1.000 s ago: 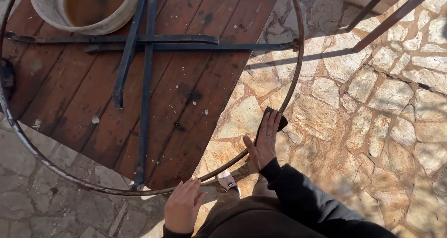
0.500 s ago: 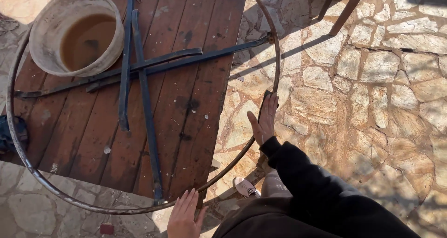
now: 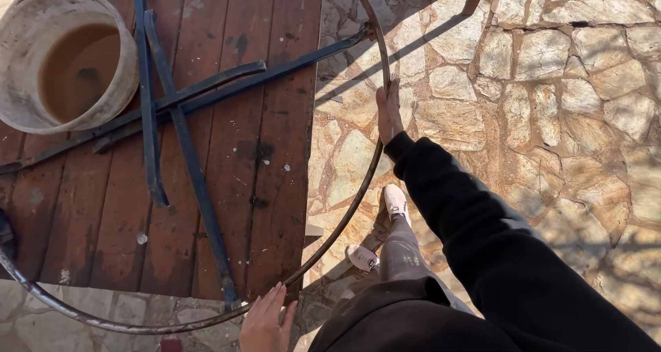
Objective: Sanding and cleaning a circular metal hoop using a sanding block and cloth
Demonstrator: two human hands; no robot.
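1. Head view: the round metal frame [image 3: 206, 128] lies flat on the wooden table [image 3: 275, 83], overhanging the stone paving [image 3: 551, 118].
2. Right hand [image 3: 387, 112] rests open-fingered on the far right rim.
3. Left hand [image 3: 265, 321] touches the near rim, fingers open.
4. The ring is rusty; dark blue crossbars run beside a muddy bucket [image 3: 65, 59].

Black sleeve [image 3: 482, 221], grey trousers [image 3: 406, 252], white shoes [image 3: 396, 200].

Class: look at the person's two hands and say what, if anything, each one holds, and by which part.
Both are on the round metal frame: right hand on its outer ring; left hand flat against the ring's near edge, fingers open.
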